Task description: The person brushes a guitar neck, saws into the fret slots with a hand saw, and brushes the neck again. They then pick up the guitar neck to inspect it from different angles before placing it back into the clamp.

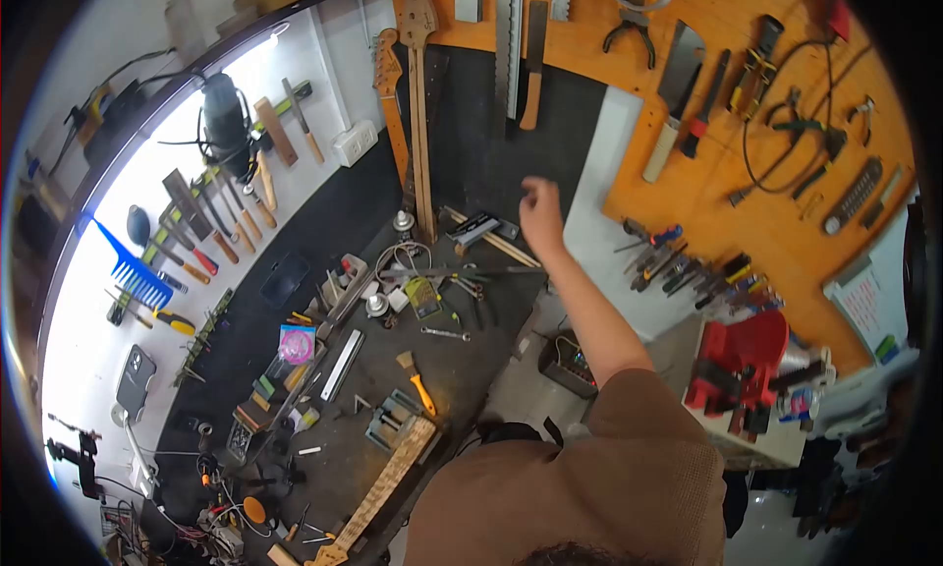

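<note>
My right hand (540,215) is raised beyond the bench's right end, at the end of an outstretched bare forearm. Its fingers are curled in; whatever they hold, if anything, is hidden. Nearest to it, lower left, lie thin wooden sticks (506,248) and a dark tool with a silver bar (475,228). Above, apart from the hand, hangs a saw with a wooden handle (530,109). My left hand is out of view. A guitar neck (388,480) with a blotchy fretboard rests at the bench's front, its upper end by a small grey vise (395,419).
A yellow-handled brush (422,391), a wrench (445,334) and a metal bar (342,365) lie on the dark bench (383,365). Guitar necks (417,104) stand against the wall. Tools hang on the orange board (629,70). A red machine (742,360) stands right.
</note>
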Available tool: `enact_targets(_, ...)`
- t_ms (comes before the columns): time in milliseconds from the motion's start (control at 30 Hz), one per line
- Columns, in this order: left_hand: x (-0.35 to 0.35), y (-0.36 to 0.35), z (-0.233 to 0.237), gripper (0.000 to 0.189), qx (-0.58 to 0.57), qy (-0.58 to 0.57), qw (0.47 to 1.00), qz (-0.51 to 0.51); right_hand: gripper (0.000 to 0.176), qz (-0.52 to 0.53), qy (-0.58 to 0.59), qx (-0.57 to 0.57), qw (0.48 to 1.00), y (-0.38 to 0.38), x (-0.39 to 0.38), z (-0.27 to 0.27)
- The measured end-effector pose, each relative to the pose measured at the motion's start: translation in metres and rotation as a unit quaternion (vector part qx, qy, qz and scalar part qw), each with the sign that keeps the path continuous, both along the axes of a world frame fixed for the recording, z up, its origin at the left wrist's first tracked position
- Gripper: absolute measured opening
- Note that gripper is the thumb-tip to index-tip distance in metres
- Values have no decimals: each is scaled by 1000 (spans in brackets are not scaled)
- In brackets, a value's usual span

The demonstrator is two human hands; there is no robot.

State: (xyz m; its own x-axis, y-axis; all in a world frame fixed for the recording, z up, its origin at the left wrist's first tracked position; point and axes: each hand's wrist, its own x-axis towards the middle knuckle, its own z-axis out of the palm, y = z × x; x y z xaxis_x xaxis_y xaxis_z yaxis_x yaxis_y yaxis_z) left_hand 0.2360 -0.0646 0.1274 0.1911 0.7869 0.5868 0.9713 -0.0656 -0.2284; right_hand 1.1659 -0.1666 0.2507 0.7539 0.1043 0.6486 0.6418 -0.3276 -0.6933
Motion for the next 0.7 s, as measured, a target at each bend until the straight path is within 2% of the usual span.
enact_targets(67, 71, -7, 20, 30, -41, -187, 979, -70, 39, -47, -48, 18, 998, 5, 46, 51)
enact_targets(100, 99, -11, 28, 26, -58, -279, 953, -103, 44, -42, -25, 25, 998, 10, 60, 71)
enact_targets(167, 144, -16, 34, 27, -140, -225, 955, -131, 50, -33, -14, 58, 998, 23, 83, 92)
enact_targets(233, 192, -31, 57, 27, -244, -256, 924, -149, 52, -16, -7, 56, 998, 34, 97, 101)
enact_targets(267, 211, -39, 55, 25, -292, -329, 890, -121, 54, -11, -3, 54, 999, 37, 102, 104)
enact_targets(300, 223, -52, 49, 25, -289, -329, 891, -117, 54, -6, -1, 55, 998, 40, 105, 104)
enact_targets(367, 243, -67, 31, 26, -353, -283, 882, -132, 56, -10, 44, 67, 997, 45, 106, 104)
enact_targets(433, 239, -79, -3, 33, -490, -442, 744, -102, 57, -8, 46, 61, 997, 46, 109, 100)
enact_targets(467, 257, -89, 17, 37, -515, -493, 685, -148, 57, -6, 47, 52, 998, 47, 112, 95)
enact_targets(500, 278, -107, 43, 42, -498, -396, 747, -192, 57, -7, 46, 55, 997, 46, 118, 91)
enact_targets(567, 261, -93, 19, 49, -690, -401, 596, -87, 57, -13, 47, 30, 998, 44, 126, 81)
enact_targets(600, 253, -94, 15, 49, -685, -405, 599, -83, 56, -17, 30, 6, 999, 37, 128, 79)
enact_targets(667, 260, -101, 50, 44, -620, -666, 415, -17, 51, -14, -1, -57, 998, 20, 108, 89)
enact_targets(700, 247, -100, 36, 44, -610, -673, 419, -12, 47, 26, 17, -53, 998, 11, 101, 90)
